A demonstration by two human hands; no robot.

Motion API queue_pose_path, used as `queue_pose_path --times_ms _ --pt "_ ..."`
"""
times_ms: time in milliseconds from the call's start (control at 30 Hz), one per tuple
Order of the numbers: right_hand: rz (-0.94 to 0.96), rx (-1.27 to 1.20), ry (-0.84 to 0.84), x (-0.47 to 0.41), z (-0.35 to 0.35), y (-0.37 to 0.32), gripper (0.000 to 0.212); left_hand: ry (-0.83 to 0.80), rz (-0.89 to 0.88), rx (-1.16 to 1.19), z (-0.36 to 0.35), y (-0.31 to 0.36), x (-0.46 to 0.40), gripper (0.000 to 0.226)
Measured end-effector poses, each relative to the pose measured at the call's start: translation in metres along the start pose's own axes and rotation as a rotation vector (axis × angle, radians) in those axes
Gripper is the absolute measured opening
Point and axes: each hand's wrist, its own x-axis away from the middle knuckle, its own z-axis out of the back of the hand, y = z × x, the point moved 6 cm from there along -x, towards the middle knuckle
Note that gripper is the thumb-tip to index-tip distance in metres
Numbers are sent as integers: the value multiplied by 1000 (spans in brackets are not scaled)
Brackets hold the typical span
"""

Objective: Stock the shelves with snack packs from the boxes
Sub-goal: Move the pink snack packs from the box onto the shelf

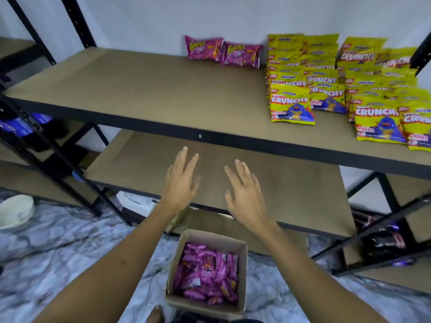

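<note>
We see a brown upper shelf [130, 82] carrying two pink snack packs [223, 53] side by side at the back wall, with rows of yellow snack packs [326, 78] standing close together to their right. Below us, an open cardboard box [242, 276] of pink packs [206, 273] sits on the marbled floor [70, 241], near a white bowl [15, 212].

Upper shelf [130, 80] left half bare; yellow packs [326, 82] crowd right; pink packs [224, 53] at back.
</note>
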Motion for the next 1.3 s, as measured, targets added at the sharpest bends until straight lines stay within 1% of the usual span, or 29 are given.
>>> queue_pose_path --times_ms 67,200,267,367,533,600,667,800,967,1067,1133,1200,1300 --pt "-101 -79 -195 40 -29 16 60 -214 97 57 -35 -14 39 58" --pt "-326 -129 -452 90 -72 48 61 -479 234 133 -84 -38 95 45" --pt "-400 -149 -521 109 -93 58 58 -595 267 147 -105 -48 117 42" --pt "-477 -141 -637 144 -127 64 47 -740 294 156 -136 -65 151 38" --pt "-679 -178 -764 221 -186 70 62 -907 386 222 -175 -80 208 37" --pt "-720 -173 -814 249 -209 77 65 -944 437 273 -200 -85 231 34" --pt "-756 -159 -837 268 -234 88 63 -957 490 321 -229 -93 250 31" --pt "-823 -198 -872 298 -309 99 64 -995 577 348 -290 -127 286 29" --pt "-942 -268 -958 355 -418 115 46 -1076 720 324 -368 -180 366 27" --pt "-1011 -303 -944 382 -471 134 41 -1102 787 338 -416 -199 398 29" --pt "-1037 -273 -922 398 -498 153 40 -1110 794 353 -449 -202 412 35" --pt "-1034 -201 -913 415 -523 173 36 -1109 774 390 -483 -200 421 49" --pt "-978 -93 -1003 437 -562 195 35 -1105 779 394 -530 -200 429 62"
